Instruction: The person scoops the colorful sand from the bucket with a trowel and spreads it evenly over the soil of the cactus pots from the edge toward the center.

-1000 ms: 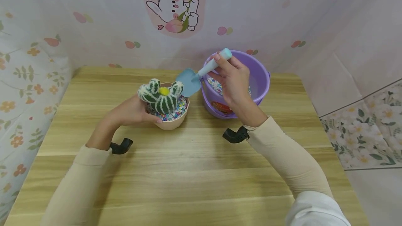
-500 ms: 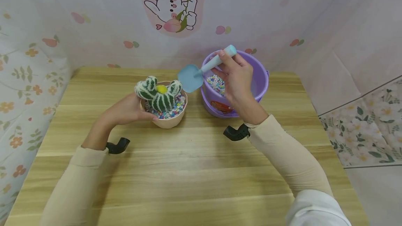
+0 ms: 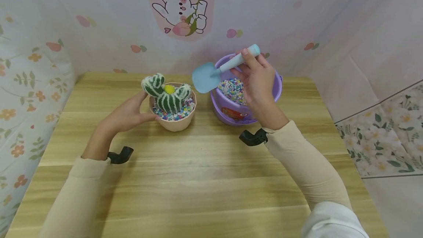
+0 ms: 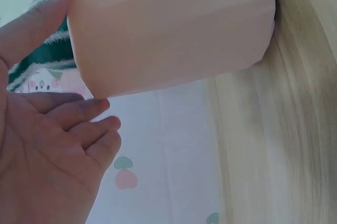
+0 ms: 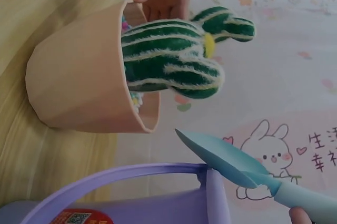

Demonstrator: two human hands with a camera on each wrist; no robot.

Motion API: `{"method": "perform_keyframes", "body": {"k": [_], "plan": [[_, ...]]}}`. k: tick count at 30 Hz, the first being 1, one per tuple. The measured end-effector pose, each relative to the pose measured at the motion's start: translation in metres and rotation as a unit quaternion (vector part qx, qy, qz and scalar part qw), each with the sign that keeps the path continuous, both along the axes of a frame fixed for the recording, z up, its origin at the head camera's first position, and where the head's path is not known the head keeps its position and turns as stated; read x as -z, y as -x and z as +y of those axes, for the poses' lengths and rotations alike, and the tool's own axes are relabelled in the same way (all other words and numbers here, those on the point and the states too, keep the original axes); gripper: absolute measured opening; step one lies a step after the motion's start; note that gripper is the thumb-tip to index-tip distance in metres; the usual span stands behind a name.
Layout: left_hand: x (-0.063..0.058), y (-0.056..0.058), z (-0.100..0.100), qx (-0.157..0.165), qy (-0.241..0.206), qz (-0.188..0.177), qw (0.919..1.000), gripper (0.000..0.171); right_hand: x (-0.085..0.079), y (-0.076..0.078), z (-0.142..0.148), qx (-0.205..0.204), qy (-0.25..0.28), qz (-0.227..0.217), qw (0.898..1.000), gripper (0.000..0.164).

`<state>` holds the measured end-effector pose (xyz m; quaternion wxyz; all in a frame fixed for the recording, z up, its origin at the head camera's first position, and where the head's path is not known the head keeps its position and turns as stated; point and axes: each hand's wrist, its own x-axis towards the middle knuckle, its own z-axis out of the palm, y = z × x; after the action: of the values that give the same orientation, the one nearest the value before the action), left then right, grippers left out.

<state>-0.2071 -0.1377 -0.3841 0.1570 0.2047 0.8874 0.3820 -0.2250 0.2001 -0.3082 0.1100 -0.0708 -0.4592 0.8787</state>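
Observation:
A plush green cactus with white fuzzy ribs and a yellow top stands in a peach flowerpot among multicoloured pebbles. My left hand is at the pot's left side, thumb tip at the rim and fingers loosely extended; the left wrist view shows the fingertips right by the rim. My right hand grips the pale handle of a light blue toy trowel. Its bare-looking blade hangs between the pot and the purple bucket, over the bucket's left rim.
More small coloured pebbles lie inside the bucket, whose carrying handle hangs down on the pot side. Both stand toward the back of the wooden table, near a printed cloth backdrop.
My right hand has drawn the trowel rightward, away from the pot and toward the bucket. My left hand has loosened from the pot and shifted slightly left; the cactus stands more upright.

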Motion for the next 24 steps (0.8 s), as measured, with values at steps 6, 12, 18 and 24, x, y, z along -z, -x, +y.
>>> {"method": "perform_keyframes", "body": {"k": [6,12,18,24], "plan": [[0.000,-0.013,0.002,-0.023,-0.026,0.057,0.9978,0.103,-0.002,0.002,0.010,0.008,0.008,0.006,1.000,0.016],[-0.010,-0.035,0.006,-0.105,-0.074,0.138,0.9821,0.118,-0.005,0.004,0.022,0.010,0.040,0.003,0.999,0.017],[-0.026,-0.040,0.015,-0.129,-0.098,0.193,0.9677,0.128,-0.009,0.005,0.034,0.014,0.068,-0.004,0.998,0.014],[-0.047,-0.036,0.040,-0.078,-0.117,0.248,0.9585,0.129,-0.017,0.005,0.049,0.034,0.076,-0.009,0.996,0.014]]}}
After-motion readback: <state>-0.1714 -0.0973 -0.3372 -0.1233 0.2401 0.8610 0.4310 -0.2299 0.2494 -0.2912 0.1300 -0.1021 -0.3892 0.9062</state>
